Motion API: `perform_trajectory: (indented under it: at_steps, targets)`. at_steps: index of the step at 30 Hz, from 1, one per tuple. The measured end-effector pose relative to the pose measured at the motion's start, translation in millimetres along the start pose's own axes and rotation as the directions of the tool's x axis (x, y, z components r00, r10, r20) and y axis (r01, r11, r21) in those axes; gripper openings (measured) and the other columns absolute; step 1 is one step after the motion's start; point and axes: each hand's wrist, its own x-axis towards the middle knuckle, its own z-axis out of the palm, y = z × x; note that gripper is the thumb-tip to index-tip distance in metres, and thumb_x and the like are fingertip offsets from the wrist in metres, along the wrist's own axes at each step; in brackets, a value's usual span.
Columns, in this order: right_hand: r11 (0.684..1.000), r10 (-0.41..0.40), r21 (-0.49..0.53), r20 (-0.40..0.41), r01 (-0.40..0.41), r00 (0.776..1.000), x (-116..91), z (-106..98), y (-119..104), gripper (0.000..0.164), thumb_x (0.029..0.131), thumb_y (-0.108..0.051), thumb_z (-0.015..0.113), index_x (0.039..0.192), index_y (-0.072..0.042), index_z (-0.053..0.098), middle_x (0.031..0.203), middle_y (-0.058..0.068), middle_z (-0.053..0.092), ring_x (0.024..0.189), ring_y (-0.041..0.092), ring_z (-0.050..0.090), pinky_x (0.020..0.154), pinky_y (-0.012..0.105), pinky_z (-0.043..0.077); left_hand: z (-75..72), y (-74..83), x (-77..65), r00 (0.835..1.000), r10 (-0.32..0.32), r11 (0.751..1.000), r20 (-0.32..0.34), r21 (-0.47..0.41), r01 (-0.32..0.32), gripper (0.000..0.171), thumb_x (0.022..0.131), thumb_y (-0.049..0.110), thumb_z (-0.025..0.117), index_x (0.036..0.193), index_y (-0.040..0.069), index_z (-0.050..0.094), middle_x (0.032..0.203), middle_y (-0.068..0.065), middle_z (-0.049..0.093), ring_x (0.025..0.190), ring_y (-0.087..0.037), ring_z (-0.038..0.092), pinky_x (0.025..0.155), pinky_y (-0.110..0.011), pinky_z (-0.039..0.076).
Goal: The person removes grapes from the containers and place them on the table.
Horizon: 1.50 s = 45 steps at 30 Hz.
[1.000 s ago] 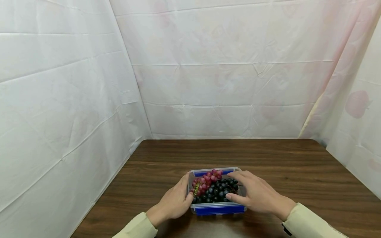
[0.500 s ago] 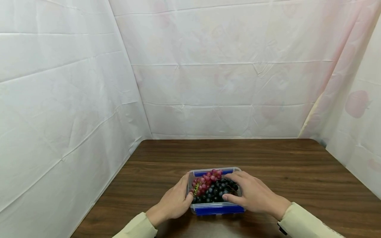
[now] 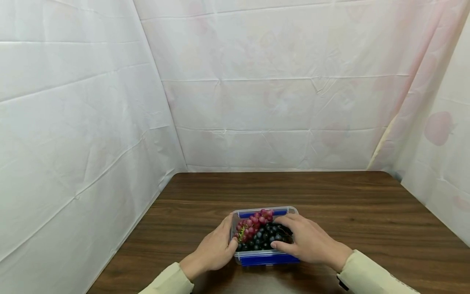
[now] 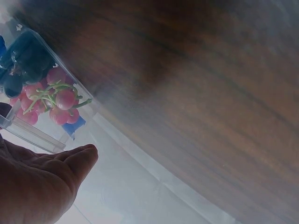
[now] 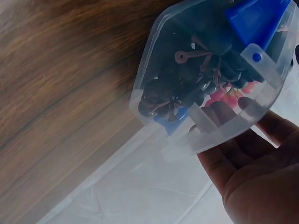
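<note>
A clear plastic food container (image 3: 269,253) with blue clip flaps rests on the table. Inside lie a bunch of red grapes (image 3: 251,224) on green stems at the back left and dark grapes (image 3: 261,239) across the front and right. My left hand (image 3: 216,248) lies along the container's left side, fingers extended, thumb at the front left corner. Over the right rim reaches my right hand (image 3: 310,241), its thumb and fingers spread above the dark grapes. Through the clear wall in the right wrist view, fingertips (image 5: 223,112) show inside, close to the grapes.
The brown wood-grain table (image 3: 205,192) stretches behind and to both sides of the container. White sheeting (image 3: 257,106) hangs along the back and both sides. Pale sleeves (image 3: 371,271) cover both forearms.
My right hand has moved a little to the left, further over the dark grapes. The left hand, container and red grapes hold nearly the same place.
</note>
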Motion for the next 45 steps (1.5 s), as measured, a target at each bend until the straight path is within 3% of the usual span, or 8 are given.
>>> perform_trajectory:
  at_steps: [3,13,27,45]
  targets:
    - [1.000,0.014,0.004,0.005,-0.014,1.000,1,2,-1,0.067,0.092,-0.064,0.065,0.137,-0.016,0.064,0.138,0.009,0.060,0.133,0.040,0.053,0.097,0.059,0.052,0.1,0.2,0.2,1.000,0.001,1.000,0.000,0.002,-0.001,0.071,0.104,0.030,0.044,0.163,0.000,0.018,0.166,-0.019,0.025,0.148,-0.032,0.035,0.116,-0.052,0.037]
    - [1.000,0.026,0.001,-0.009,-0.026,1.000,5,4,-5,0.064,0.090,-0.061,0.069,0.135,-0.015,0.065,0.134,0.007,0.062,0.120,0.027,0.062,0.093,0.054,0.055,-1.0,1.6,0.1,1.000,0.003,1.000,0.007,-0.005,-0.003,0.072,0.104,0.030,0.044,0.163,0.000,0.017,0.166,-0.019,0.025,0.148,-0.032,0.035,0.116,-0.052,0.037]
    - [0.999,0.048,-0.018,-0.023,-0.049,0.999,13,9,-11,0.058,0.087,-0.052,0.077,0.129,-0.013,0.069,0.127,0.008,0.066,0.114,0.025,0.063,0.088,0.050,0.057,-2.2,3.2,-0.6,1.000,-0.007,1.000,0.004,-0.012,0.007,0.072,0.103,0.029,0.045,0.163,0.000,0.018,0.166,-0.018,0.025,0.148,-0.033,0.036,0.116,-0.052,0.037]
    - [0.985,0.171,-0.025,0.071,-0.169,0.983,32,9,-23,0.054,0.074,-0.038,0.088,0.121,-0.014,0.073,0.120,0.006,0.066,0.111,0.028,0.063,0.093,0.054,0.053,-2.3,2.7,-1.8,1.000,0.005,1.000,-0.004,-0.011,-0.005,0.072,0.103,0.027,0.045,0.163,0.000,0.017,0.166,-0.020,0.026,0.148,-0.033,0.036,0.115,-0.053,0.038]
